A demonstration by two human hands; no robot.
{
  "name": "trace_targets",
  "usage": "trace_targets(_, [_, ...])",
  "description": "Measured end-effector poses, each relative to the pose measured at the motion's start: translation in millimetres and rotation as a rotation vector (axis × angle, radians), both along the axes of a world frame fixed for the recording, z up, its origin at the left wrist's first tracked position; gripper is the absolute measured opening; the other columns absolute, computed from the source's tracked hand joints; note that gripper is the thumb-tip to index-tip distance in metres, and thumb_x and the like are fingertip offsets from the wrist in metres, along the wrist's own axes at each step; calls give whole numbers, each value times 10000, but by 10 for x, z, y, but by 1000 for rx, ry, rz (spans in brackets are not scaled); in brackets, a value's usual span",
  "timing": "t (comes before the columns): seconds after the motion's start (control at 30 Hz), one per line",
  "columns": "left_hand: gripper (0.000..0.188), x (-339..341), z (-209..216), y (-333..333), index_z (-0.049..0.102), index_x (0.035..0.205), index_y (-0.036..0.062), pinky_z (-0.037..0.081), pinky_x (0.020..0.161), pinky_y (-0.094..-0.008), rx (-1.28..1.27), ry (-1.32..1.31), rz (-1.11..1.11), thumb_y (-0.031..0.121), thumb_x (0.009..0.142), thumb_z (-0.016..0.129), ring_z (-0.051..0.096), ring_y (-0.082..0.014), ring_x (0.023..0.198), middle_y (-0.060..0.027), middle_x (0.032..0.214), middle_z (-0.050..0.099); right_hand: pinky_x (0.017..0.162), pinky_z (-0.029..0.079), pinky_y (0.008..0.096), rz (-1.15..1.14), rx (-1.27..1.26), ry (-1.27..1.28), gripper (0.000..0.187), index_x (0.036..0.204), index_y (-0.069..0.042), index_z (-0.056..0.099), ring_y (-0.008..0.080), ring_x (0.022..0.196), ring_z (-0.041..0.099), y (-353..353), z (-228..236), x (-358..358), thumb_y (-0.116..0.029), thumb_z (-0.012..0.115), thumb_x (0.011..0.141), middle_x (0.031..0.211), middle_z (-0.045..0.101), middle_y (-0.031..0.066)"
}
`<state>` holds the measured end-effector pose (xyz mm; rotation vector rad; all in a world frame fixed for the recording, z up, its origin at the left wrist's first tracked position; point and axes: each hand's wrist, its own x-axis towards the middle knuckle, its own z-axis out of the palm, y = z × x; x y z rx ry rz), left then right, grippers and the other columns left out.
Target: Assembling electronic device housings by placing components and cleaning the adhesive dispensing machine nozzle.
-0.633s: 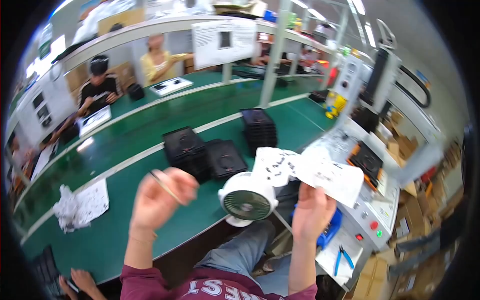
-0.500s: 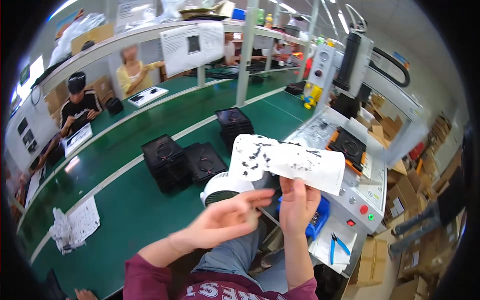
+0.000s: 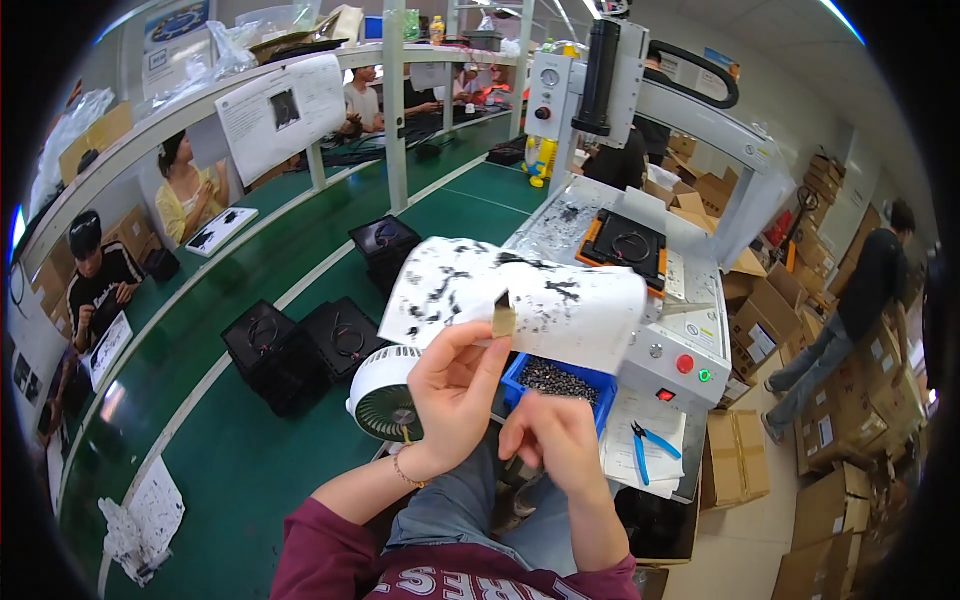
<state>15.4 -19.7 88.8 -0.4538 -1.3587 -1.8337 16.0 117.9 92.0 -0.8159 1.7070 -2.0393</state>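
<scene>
My left hand [image 3: 458, 385] pinches the lower edge of a creased white sheet of paper [image 3: 600, 315] dotted with many black flecks. At its fingertips is a small tan piece [image 3: 504, 321] with a dark patch above it; what it is I cannot make out. Just right of it and below the sheet, my right hand [image 3: 560, 440] is closed with its fingers curled, slightly blurred. Whether anything is in those fingers is hidden. Behind the hands sits a blue bin [image 3: 606, 385] of small dark metal parts, partly covered by the sheet.
A white fan [image 3: 385, 395] stands left of my hands, near stacks of black square units [image 3: 262, 350]. At right is a press machine [image 3: 640, 100] with another unit in an orange fixture [image 3: 590, 245]. Blue-handled cutters [image 3: 642, 455] lie on papers. Co-workers sit across the bench.
The sheet has passed from my right hand to my left, which was free with fingers extended. My right hand has dropped below the sheet and curled. The view has turned right.
</scene>
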Motion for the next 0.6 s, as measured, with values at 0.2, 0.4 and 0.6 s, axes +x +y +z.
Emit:
trace_targets(0.2, [169,50,-242,-115,606,968,-60,504,700,-218,-242,62,191,-48,806,652,642,-121,798,-111,899,659,403,378,214,-899,116,860,241,897,-21,630,67,443,496,-346,288,123,-114,766,722,874,600,55])
trace_targets(0.4, [265,-45,-132,-191,600,1022,-53,517,674,-226,-351,71,168,-33,773,687,660,-138,762,-106,888,661,451,347,222,-1014,111,894,101,889,5,669,75,496,447,-517,390,35,-65,636,824,737,568,52])
trace_targets(0.6, [202,-630,385,-608,591,1053,-20,389,557,-151,-359,-33,93,-32,853,608,543,-26,663,-20,835,619,497,328,235,-944,364,1170,108,930,19,638,74,573,429,276,816,-801,-48,568,883,736,568,43])
